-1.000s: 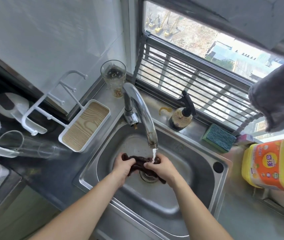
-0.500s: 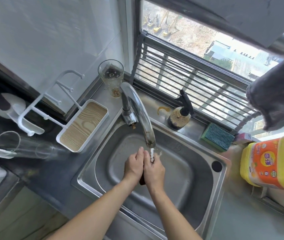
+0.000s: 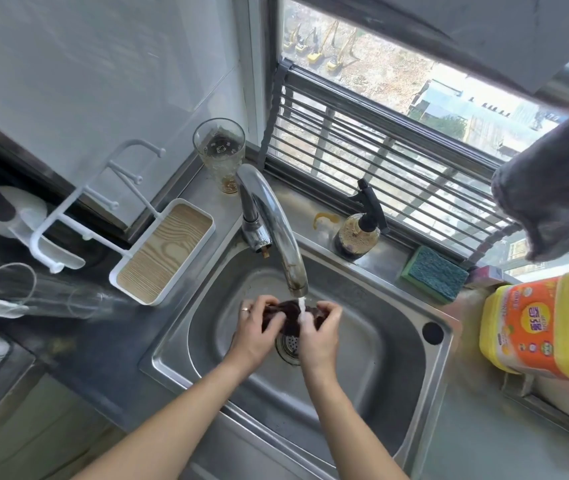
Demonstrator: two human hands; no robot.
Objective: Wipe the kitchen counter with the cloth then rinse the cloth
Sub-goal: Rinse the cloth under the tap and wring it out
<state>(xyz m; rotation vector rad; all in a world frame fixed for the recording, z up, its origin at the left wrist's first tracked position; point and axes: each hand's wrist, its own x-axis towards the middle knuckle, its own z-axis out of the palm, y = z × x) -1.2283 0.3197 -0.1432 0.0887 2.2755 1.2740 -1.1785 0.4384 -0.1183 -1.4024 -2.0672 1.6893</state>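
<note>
Two glasses show on our left — one lying on its side (image 3: 33, 292) on the dark counter (image 3: 78, 344), one upright (image 3: 219, 154) behind the faucet (image 3: 272, 223). One white tray (image 3: 163, 251) sits between them. Over the single sink (image 3: 414, 375), our left hand (image 3: 253, 336) and right hand (image 3: 317, 336) each curl fingers round the one dark cloth (image 3: 288, 315), bunched under the running water — right above the drain. Farther right stand one soap dispenser (image 3: 359, 233), one green sponge (image 3: 433, 273) and one yellow jug (image 3: 549, 323).
</note>
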